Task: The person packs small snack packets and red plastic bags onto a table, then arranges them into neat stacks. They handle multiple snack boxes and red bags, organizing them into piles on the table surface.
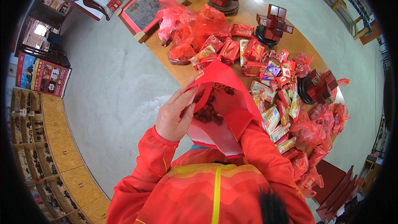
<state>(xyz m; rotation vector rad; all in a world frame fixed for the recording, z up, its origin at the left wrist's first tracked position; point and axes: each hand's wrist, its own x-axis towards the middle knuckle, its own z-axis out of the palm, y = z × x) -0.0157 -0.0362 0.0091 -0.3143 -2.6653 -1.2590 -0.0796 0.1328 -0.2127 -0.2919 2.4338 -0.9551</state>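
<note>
A red bag (226,74) with a pale inner lining gapes toward me at the table's near edge. My left hand (171,114) is closed on the bag's left rim, thumb toward me and fingers round the outside. Down inside the bag is my right hand (224,101), tinted red by the light there, its fingertips hidden. It touches a heap of small round brown pieces, like dried fruit or nuts (207,115); their exact kind cannot be made out. Just beyond the bag lie red-wrapped snack packets (229,50).
The wooden table (166,60) carries many scattered snack packets (271,118), thin red plastic bags (207,23) and knotted ones (315,126) at the right. Dark wooden block puzzles on round stands (273,25) line its far side. A framed board (143,10) lies at the far left corner.
</note>
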